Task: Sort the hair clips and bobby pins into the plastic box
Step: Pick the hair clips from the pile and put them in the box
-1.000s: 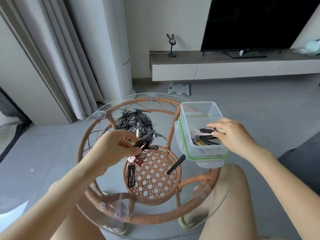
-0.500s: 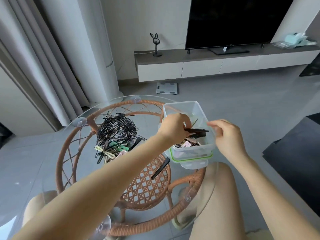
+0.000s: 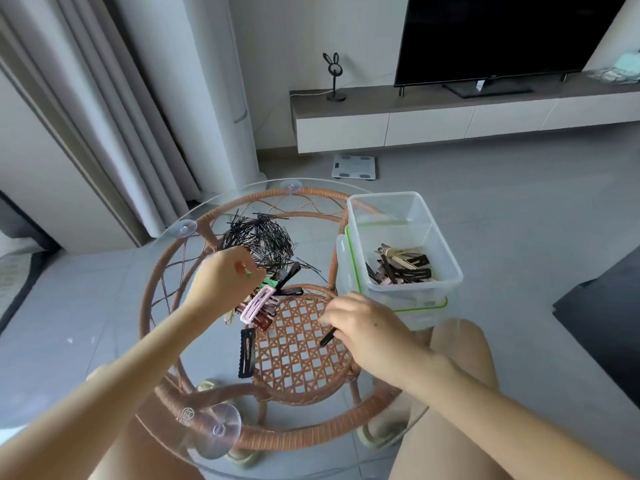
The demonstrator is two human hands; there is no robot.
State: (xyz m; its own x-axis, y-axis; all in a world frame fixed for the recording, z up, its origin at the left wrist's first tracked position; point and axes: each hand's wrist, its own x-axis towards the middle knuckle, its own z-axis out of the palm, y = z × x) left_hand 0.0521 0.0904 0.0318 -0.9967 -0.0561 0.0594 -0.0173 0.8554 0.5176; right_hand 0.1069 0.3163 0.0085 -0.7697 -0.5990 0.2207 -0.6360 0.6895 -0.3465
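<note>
Now, mid-pickup, my right hand curls round a black clip just left of the plastic box; my left hand curls into the clip pile farther left, hold unclear; next, I judge, lift over the rim and release.

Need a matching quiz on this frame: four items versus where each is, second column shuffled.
1 bobby pins
2 pink clip
3 long black clip
4 plastic box

A right edge of the table
B in the right hand
C heap at the far side
D next to the left hand

Pairs: 1-C, 2-D, 3-B, 4-A
</note>
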